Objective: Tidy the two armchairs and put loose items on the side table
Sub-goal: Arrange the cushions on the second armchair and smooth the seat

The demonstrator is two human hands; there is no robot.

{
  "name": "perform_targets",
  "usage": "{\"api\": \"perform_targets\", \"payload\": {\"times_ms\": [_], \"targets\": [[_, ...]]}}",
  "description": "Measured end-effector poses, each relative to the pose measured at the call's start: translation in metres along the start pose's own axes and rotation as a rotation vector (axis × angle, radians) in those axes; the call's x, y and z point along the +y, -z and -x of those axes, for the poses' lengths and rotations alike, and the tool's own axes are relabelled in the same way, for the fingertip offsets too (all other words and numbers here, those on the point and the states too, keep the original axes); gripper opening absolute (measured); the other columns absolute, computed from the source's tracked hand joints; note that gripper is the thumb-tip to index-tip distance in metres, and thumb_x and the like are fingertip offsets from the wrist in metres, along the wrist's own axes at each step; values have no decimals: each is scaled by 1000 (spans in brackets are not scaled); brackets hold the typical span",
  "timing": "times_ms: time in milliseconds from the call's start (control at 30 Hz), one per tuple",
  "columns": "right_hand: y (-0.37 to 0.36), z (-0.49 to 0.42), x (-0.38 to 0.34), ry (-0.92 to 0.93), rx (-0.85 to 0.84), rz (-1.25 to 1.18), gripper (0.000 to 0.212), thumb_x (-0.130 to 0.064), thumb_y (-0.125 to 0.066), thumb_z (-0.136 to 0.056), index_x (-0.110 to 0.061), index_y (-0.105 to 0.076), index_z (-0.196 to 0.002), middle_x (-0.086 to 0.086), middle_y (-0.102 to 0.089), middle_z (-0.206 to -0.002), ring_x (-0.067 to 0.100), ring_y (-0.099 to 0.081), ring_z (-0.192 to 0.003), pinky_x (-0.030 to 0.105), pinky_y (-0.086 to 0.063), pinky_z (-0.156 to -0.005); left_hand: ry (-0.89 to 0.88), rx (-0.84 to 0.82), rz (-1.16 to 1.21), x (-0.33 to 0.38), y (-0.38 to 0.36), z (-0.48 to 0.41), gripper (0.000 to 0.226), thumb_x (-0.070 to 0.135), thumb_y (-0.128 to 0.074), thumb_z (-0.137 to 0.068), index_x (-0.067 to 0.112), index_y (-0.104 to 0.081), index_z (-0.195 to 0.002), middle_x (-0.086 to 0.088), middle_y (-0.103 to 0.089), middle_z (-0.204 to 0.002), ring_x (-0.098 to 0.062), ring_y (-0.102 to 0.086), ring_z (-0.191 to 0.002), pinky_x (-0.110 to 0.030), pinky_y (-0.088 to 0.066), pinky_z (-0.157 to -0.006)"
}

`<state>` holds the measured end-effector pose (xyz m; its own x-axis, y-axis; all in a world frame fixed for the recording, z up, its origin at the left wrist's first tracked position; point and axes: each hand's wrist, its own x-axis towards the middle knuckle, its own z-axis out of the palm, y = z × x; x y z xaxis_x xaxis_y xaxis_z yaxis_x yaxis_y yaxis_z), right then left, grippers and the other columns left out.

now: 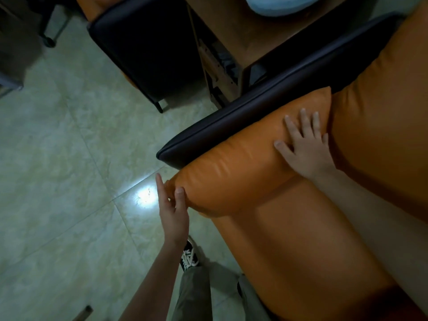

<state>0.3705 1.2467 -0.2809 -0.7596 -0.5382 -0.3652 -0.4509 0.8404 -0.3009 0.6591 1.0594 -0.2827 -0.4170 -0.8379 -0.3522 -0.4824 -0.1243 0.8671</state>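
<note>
An orange leather cushion [240, 163] lies along the dark armrest [266, 107] of the near armchair, above its orange seat [312, 251]. My left hand [172, 212] holds the cushion's front end, thumb on top and fingers at its end face. My right hand [305, 147] presses flat on the cushion's far part, fingers spread. The orange backrest [382, 112] rises to the right. A wooden side table [259, 31] stands between this chair and the second armchair [143, 47]; a pale blue item [278, 5] lies on it.
Pale tiled floor [69, 158] stretches to the left, with a bright light reflection near my left hand. A wheeled stand or chair base [49, 41] is at the top left. My dark sneaker [190, 253] and grey trousers are by the seat front.
</note>
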Motion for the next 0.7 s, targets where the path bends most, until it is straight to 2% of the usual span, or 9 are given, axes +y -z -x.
{"api": "perform_targets", "payload": {"times_ms": [133, 267, 333, 467, 533, 633, 700], "targets": [[-16, 29, -21, 16, -59, -19, 86, -78, -35, -90, -43, 4, -157, -6, 26, -165, 27, 29, -150, 66, -3, -120, 18, -11, 76, 13, -8, 12, 94, 31, -70, -93, 53, -2, -154, 3, -39, -155, -9, -55, -129, -44, -49, -107], [-23, 30, -28, -21, -7, -95, 87, -78, -39, -88, -41, -3, -158, -8, 22, -166, 26, 27, -151, 69, -6, -119, 205, 92, 326, 5, -13, 3, 113, 28, -81, -84, 56, 6, -152, -3, -47, -148, -13, -61, -124, -53, -48, -106], [-27, 28, -26, -11, 6, -103, 88, -81, -37, -86, -43, -3, -158, -9, 23, -166, 25, 28, -151, 70, -5, -118, 193, 89, 322, 4, -16, 3, 108, 29, -77, -88, 53, 5, -154, 1, -43, -151, -11, -58, -127, -50, -48, -108], [-33, 23, -20, 21, 13, -96, 88, -82, -32, -85, -43, -2, -158, -9, 24, -165, 27, 29, -151, 74, -5, -115, 72, 121, 264, 8, -29, 7, 90, 23, -67, -95, 44, -6, -157, 10, -33, -158, -3, -48, -135, -33, -46, -110], [-34, 19, -17, 30, 19, -104, 88, -81, -33, -86, -42, -2, -158, -8, 24, -166, 28, 28, -151, 76, -6, -114, 48, 120, 238, 7, -33, 4, 83, 22, -65, -97, 39, -11, -158, 12, -32, -159, 0, -44, -138, -29, -44, -111], [-37, 11, -13, 47, 45, -126, 87, -79, -37, -86, -43, -5, -158, -8, 21, -166, 30, 25, -152, 78, -6, -111, -19, 92, 183, 5, -39, -4, 62, 21, -61, -100, 29, -29, -153, 9, -38, -152, -8, -43, -138, -39, -44, -113], [-37, 3, -4, 55, 71, -135, 86, -77, -42, -85, -43, -9, -158, -9, 17, -167, 30, 22, -153, 79, -7, -109, -53, 28, 178, 8, -51, -5, 53, 23, -57, -100, 29, -36, -148, 9, -40, -150, -11, -43, -139, -47, -42, -114]]}}
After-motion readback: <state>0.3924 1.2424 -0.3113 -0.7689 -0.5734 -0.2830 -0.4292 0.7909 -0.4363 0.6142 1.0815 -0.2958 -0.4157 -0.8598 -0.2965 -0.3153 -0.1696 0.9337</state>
